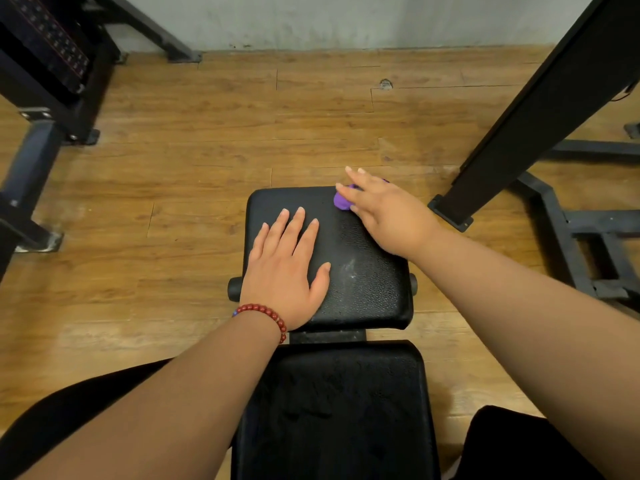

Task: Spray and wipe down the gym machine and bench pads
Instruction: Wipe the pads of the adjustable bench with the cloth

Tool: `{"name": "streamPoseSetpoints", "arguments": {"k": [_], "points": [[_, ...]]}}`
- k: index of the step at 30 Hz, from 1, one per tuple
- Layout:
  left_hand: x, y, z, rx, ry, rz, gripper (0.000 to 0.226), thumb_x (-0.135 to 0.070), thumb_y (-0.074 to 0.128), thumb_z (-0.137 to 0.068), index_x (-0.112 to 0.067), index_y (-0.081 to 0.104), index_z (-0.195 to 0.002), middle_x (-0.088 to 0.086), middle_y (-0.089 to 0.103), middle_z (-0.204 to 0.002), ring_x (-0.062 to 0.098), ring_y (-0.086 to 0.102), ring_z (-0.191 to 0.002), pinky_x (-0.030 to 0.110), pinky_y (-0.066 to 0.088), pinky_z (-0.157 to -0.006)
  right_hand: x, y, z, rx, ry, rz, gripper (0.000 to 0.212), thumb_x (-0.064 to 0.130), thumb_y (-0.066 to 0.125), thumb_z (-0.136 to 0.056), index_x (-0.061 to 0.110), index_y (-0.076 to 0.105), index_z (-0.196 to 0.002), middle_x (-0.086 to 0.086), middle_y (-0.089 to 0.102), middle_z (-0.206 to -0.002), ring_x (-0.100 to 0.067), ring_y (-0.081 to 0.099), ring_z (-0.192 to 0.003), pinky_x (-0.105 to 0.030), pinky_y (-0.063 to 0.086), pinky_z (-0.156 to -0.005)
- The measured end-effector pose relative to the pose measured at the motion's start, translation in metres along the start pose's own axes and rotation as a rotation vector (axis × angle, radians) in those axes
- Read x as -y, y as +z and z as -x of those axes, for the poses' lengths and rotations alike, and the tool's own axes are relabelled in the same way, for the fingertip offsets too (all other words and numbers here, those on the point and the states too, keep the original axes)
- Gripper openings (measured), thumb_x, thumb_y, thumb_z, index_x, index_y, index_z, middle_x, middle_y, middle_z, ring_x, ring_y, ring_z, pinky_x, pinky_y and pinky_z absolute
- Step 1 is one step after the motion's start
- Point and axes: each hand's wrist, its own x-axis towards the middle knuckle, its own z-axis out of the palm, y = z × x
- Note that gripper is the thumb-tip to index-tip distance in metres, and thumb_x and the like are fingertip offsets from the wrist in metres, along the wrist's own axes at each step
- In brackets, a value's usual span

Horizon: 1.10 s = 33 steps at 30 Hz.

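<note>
Head view looks down on a black bench whose long axis runs straight away from the person toward the wall. The near back pad (336, 410) and the far seat pad (367, 282) lie end to end with a narrow gap between them.

The left hand (282, 271) lies flat on the left half of the seat pad, palm down. Its fingers (298, 223) are straight, slightly spread and hold nothing, pointing away toward the wall. A red bead bracelet (266, 311) circles that wrist.

The right hand (384, 216) presses a bunched purple cloth (341, 201) against the far right corner of the same surface. Its fingers (356, 178) are stretched out rather than curled, and their tips reach past the pad's far edge. Most of the cloth is hidden under the hand.

A pale smear shows on the seat pad between the two hands. Black machine frames (554, 109) stand on the wooden floor (207, 133) at either side.
</note>
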Motion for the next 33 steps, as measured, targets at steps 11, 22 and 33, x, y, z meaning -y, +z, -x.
{"name": "streamPoseSetpoints", "arguments": {"k": [11,22,33], "points": [[0.003,-0.001,0.000,0.034,0.022,0.033,0.066,-0.044,0.024,-0.091,-0.013,0.039,-0.147,0.009,0.031,-0.157,0.026,0.019,-0.148,0.044,0.009,-0.121,0.008,0.005,0.052,0.109,-0.291,0.013,0.043,0.023,0.039,-0.096,0.012,0.059,-0.133,-0.014,0.049,-0.145,-0.033,0.046,-0.134,-0.044,0.028,-0.111],[0.002,-0.002,0.006,-0.001,0.025,0.068,0.062,-0.035,0.023,-0.094,-0.003,0.047,-0.141,0.011,0.043,-0.149,0.027,0.034,-0.141,0.040,0.017,-0.119,0.018,0.002,0.070,0.165,-0.398,-0.017,0.038,0.014,0.048,-0.096,0.016,0.062,-0.131,-0.011,0.050,-0.144,-0.032,0.048,-0.133,-0.047,0.033,-0.110],[0.023,-0.006,0.035,0.138,0.134,-0.085,0.068,-0.047,0.012,-0.097,-0.010,0.023,-0.153,0.007,0.019,-0.161,0.022,0.013,-0.149,0.036,0.006,-0.120,0.026,0.009,0.087,0.137,-0.420,-0.025,0.046,0.001,0.062,-0.090,0.015,0.059,-0.134,-0.010,0.048,-0.147,-0.033,0.044,-0.135,-0.048,0.030,-0.111]]}}
